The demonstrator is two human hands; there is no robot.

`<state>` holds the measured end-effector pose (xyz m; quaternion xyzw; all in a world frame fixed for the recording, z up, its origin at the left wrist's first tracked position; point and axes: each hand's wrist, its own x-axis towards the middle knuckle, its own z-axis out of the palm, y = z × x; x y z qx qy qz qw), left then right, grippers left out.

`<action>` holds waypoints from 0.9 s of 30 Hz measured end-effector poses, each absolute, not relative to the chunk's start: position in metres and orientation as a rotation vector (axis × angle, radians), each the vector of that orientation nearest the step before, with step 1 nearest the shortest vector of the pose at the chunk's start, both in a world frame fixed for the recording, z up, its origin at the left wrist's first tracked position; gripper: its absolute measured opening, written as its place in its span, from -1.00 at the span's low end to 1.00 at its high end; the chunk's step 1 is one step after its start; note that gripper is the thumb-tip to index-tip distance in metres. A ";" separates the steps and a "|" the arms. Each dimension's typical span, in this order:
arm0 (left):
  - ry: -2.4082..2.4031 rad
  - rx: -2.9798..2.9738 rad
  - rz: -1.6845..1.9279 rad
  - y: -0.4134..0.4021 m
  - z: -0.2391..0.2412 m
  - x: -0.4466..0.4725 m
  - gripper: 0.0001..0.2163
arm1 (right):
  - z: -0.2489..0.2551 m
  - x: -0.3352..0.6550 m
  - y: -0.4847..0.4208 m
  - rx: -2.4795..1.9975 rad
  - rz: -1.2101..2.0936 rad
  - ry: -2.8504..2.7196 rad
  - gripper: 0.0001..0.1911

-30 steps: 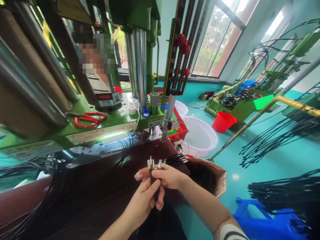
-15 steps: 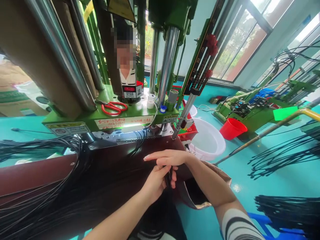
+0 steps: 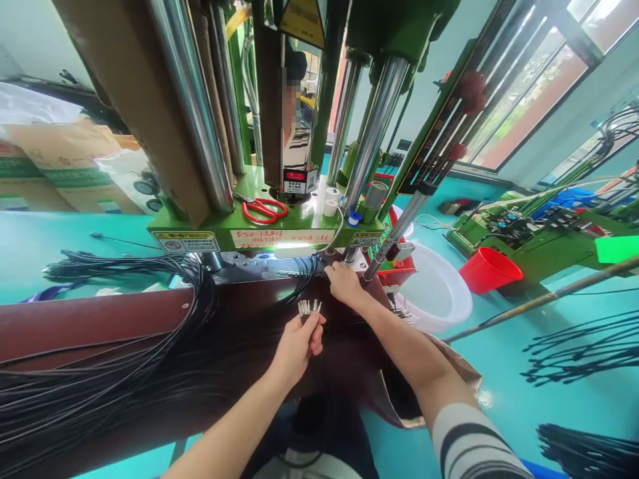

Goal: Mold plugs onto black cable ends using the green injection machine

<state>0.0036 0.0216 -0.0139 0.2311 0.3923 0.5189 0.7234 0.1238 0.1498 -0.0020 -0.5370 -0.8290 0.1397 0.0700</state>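
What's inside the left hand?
Shiny metal connector ends stick up out of the left hand. Its curled fingers cover the part being gripped, so I can't see that bit or tell exactly how many there are.

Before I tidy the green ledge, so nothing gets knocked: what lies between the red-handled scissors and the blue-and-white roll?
The head view shows small white cylindrical pieces and a white cable between the scissors and the blue-and-white roll.

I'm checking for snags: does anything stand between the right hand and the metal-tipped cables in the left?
Nothing visible stands between the right hand and the metal-tipped cables; the black cables at the green press lie left of that hand.
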 end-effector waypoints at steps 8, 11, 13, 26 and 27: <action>0.909 0.640 1.141 0.017 -0.012 0.005 -0.72 | 0.028 0.165 0.105 -1.651 0.934 -2.458 -0.95; 0.899 0.680 1.106 0.017 -0.010 0.013 -0.71 | 0.022 0.186 0.066 -1.682 1.261 -2.116 -0.84; 0.904 0.701 1.031 0.018 -0.009 0.023 -0.71 | 0.011 0.193 0.043 -1.543 1.540 -1.648 -0.75; 0.954 0.829 0.747 0.025 -0.014 0.055 -0.76 | -0.029 0.189 0.016 -1.062 1.526 -0.974 -0.53; 0.961 0.832 0.739 0.025 -0.013 0.055 -0.76 | -0.029 0.188 0.015 -1.072 1.511 -0.994 -0.53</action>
